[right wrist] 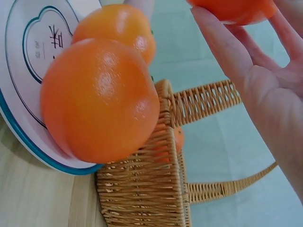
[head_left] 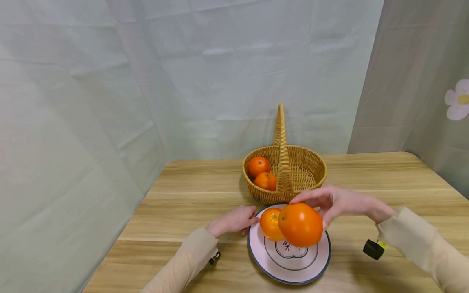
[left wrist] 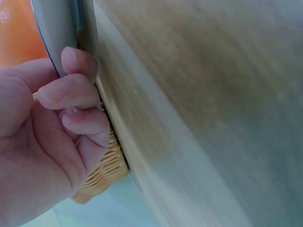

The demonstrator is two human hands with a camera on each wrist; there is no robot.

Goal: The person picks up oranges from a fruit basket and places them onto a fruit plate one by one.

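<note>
My right hand (head_left: 338,203) holds an orange (head_left: 300,224) up above a white, blue-rimmed plate (head_left: 293,274), with fingers and thumb around the fruit. Two more oranges lie on the plate: a nearer orange (right wrist: 99,101) and one behind it (right wrist: 116,28) in the right wrist view. From the head, only the left-hand orange (head_left: 270,224) shows clearly; the raised one hides the other. At the plate's left edge, my left hand (head_left: 236,219) grips the rim, its fingers curled in the left wrist view.
Just behind the plate stands a wicker basket (head_left: 264,198) with a tall arched handle (head_left: 281,142). Inside its left half are two oranges, a rear one (head_left: 259,166) and a front one (head_left: 265,181). Pale cloth (head_left: 220,81) hangs behind the wooden table (head_left: 205,195).
</note>
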